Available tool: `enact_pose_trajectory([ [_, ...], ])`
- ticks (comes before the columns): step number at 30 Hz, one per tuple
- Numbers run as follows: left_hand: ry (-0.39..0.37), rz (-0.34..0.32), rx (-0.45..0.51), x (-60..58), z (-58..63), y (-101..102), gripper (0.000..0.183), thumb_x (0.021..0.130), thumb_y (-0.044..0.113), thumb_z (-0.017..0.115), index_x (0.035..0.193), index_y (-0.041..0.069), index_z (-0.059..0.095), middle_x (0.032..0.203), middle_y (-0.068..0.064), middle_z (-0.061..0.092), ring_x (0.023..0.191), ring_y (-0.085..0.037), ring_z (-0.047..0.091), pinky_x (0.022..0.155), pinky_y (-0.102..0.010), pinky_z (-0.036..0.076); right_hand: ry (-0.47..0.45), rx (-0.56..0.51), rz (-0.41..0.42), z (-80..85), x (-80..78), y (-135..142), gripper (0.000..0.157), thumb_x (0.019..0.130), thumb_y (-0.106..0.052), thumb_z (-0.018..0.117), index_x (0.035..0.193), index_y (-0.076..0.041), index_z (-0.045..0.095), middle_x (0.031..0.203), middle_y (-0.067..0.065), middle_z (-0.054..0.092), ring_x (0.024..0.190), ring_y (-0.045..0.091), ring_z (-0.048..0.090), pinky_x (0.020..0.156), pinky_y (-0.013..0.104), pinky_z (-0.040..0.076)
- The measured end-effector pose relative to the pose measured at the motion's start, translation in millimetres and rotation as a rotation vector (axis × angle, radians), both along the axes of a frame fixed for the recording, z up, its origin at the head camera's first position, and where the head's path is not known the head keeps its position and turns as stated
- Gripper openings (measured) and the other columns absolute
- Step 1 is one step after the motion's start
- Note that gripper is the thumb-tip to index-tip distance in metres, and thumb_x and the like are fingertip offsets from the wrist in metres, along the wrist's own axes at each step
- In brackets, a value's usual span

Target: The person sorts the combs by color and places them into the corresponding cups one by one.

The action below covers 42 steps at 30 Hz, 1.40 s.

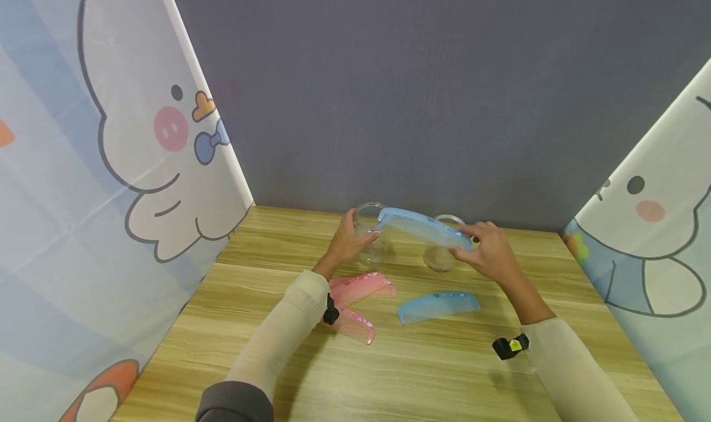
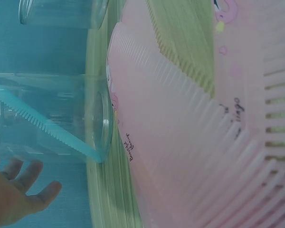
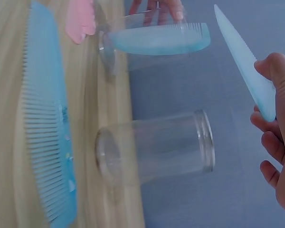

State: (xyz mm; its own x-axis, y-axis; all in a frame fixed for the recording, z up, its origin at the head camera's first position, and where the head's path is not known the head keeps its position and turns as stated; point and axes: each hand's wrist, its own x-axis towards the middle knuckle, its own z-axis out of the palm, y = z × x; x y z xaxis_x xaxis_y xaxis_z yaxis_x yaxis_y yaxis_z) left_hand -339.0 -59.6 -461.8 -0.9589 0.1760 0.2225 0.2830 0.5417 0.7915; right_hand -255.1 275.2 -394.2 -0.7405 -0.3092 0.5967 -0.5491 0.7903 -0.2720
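Observation:
Near the back of the table my left hand [image 1: 350, 243] grips a clear jar [image 1: 371, 252] near its rim, thumb in front. A blue comb [image 3: 156, 39] slants inside this jar in the right wrist view. My right hand [image 1: 489, 252] pinches another blue comb [image 1: 422, 224] by one end; its far end reaches the mouth of the held jar. A second clear jar [image 3: 166, 147] stands upright just right of the first, below the held comb. On the table in front lie one more blue comb [image 1: 439, 306] and pink combs [image 1: 361, 286], which overlap near my left forearm.
A dark grey panel [image 1: 389, 101] rises behind the wooden table [image 1: 444, 372]. Cloths printed with cartoon figures hang at the left [image 1: 133, 212] and at the right [image 1: 639, 255].

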Motion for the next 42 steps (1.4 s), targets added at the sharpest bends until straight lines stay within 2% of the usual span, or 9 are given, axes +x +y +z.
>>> enact_pose_trajectory([
  [4, 0.016, 0.001, 0.018, 0.7, 1.3, 0, 0.096, 0.089, 0.049, 0.074, 0.158, 0.004, 0.024, 0.155, -0.021, 0.04, 0.138, -0.039, 0.048, 0.109, -0.057, 0.045, -0.031, 0.048, -0.057, 8.2, -7.7, -6, 0.045, 0.078, -0.031, 0.079, 0.111, 0.001, 0.075, 0.093, 0.021, 0.073, 0.08, 0.035, 0.062, 0.069, 0.049, 0.044],
  [8, 0.037, 0.001, 0.023, 0.2, 1.4, 0, 0.095, 0.089, 0.048, 0.074, 0.157, 0.003, 0.026, 0.151, -0.021, 0.044, 0.134, -0.038, 0.05, 0.108, -0.055, 0.046, -0.044, 0.093, -0.086, 15.3, -13.9, -13, 0.051, 0.08, -0.037, 0.077, 0.116, 0.0, 0.075, 0.093, 0.02, 0.072, 0.081, 0.035, 0.06, 0.069, 0.049, 0.042],
  [16, 0.041, 0.002, 0.022, -0.7, 0.2, 0, 0.096, 0.089, 0.047, 0.075, 0.157, 0.002, 0.025, 0.152, -0.022, 0.042, 0.136, -0.039, 0.049, 0.109, -0.056, 0.045, -0.066, 0.12, -0.092, 23.2, -22.6, -24, 0.048, 0.083, -0.038, 0.076, 0.115, -0.002, 0.075, 0.089, 0.015, 0.069, 0.082, 0.034, 0.059, 0.071, 0.052, 0.041],
  [24, 0.028, 0.0, 0.011, -0.3, 0.2, -1, 0.099, 0.089, 0.05, 0.073, 0.159, 0.001, 0.022, 0.157, -0.024, 0.037, 0.141, -0.042, 0.044, 0.111, -0.058, 0.043, -0.121, 0.122, -0.122, 29.4, -26.2, -35, 0.051, 0.085, -0.04, 0.075, 0.119, -0.002, 0.073, 0.102, 0.02, 0.073, 0.093, 0.04, 0.062, 0.08, 0.061, 0.044],
  [30, 0.037, -0.011, 0.018, -0.9, -0.3, -1, 0.097, 0.089, 0.048, 0.074, 0.158, 0.002, 0.024, 0.152, -0.023, 0.042, 0.136, -0.04, 0.049, 0.108, -0.056, 0.046, -0.174, 0.103, -0.11, 33.0, -29.3, -41, 0.055, 0.088, -0.038, 0.075, 0.127, -0.001, 0.069, 0.113, 0.023, 0.073, 0.098, 0.04, 0.062, 0.086, 0.063, 0.045],
  [35, 0.042, -0.012, 0.026, -2.3, -1.6, -1, 0.095, 0.089, 0.047, 0.075, 0.157, 0.002, 0.025, 0.151, -0.022, 0.044, 0.135, -0.039, 0.05, 0.107, -0.055, 0.046, -0.186, 0.039, -0.075, 36.8, -32.9, -47, 0.054, 0.089, -0.035, 0.076, 0.129, -0.001, 0.066, 0.117, 0.022, 0.072, 0.095, 0.036, 0.062, 0.089, 0.058, 0.045],
  [42, 0.049, -0.009, 0.037, -3.6, -3.3, -1, 0.096, 0.089, 0.047, 0.075, 0.157, 0.002, 0.026, 0.15, -0.021, 0.044, 0.135, -0.038, 0.05, 0.109, -0.055, 0.046, -0.184, -0.094, -0.075, 42.4, -35.2, -65, 0.051, 0.089, -0.034, 0.079, 0.128, -0.001, 0.068, 0.102, 0.02, 0.07, 0.089, 0.034, 0.057, 0.082, 0.05, 0.043],
])
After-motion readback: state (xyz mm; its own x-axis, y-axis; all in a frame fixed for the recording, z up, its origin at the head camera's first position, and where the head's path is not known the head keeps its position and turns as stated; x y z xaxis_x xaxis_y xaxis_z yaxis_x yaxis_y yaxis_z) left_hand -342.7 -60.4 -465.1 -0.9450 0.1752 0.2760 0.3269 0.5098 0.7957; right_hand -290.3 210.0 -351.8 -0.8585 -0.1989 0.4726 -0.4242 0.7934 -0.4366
